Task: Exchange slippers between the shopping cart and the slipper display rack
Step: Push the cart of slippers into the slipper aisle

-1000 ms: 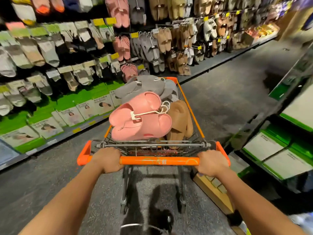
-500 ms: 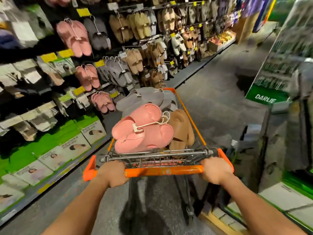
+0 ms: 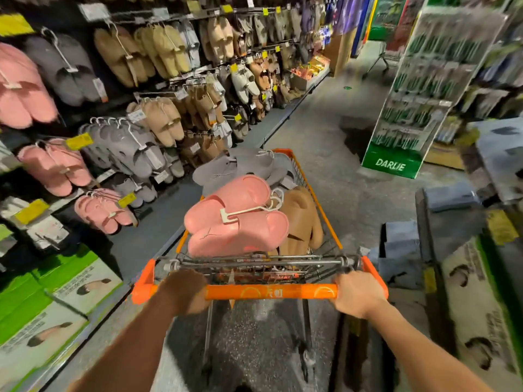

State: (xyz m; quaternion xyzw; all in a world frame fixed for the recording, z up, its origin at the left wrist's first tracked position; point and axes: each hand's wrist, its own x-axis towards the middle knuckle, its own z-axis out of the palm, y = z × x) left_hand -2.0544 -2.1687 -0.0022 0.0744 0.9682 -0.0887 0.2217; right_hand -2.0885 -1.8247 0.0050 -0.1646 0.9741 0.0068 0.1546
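An orange-framed shopping cart (image 3: 325, 219) stands in the aisle before me. My left hand (image 3: 185, 292) grips the left end of its orange handle (image 3: 271, 291), and my right hand (image 3: 358, 292) grips the right end. In the basket a pink slipper pair (image 3: 237, 222) on a white hanger lies on top, with a grey pair (image 3: 240, 168) behind it and a tan pair (image 3: 304, 219) to its right. The slipper display rack (image 3: 135, 108) runs along the left, hung with pink, grey, tan and brown pairs.
Green and white boxes (image 3: 56, 306) line the rack's bottom shelf at left. A green "DARLIE" stand (image 3: 396, 162) rises ahead on the right. Boxes and shelving (image 3: 467, 278) crowd the right side. The grey aisle floor (image 3: 325, 123) stretches ahead.
The cart has rolled forward along the aisle with both hands on its handle. The rack's pink and grey pairs now sit nearer on the left, and the green stand has come into view.
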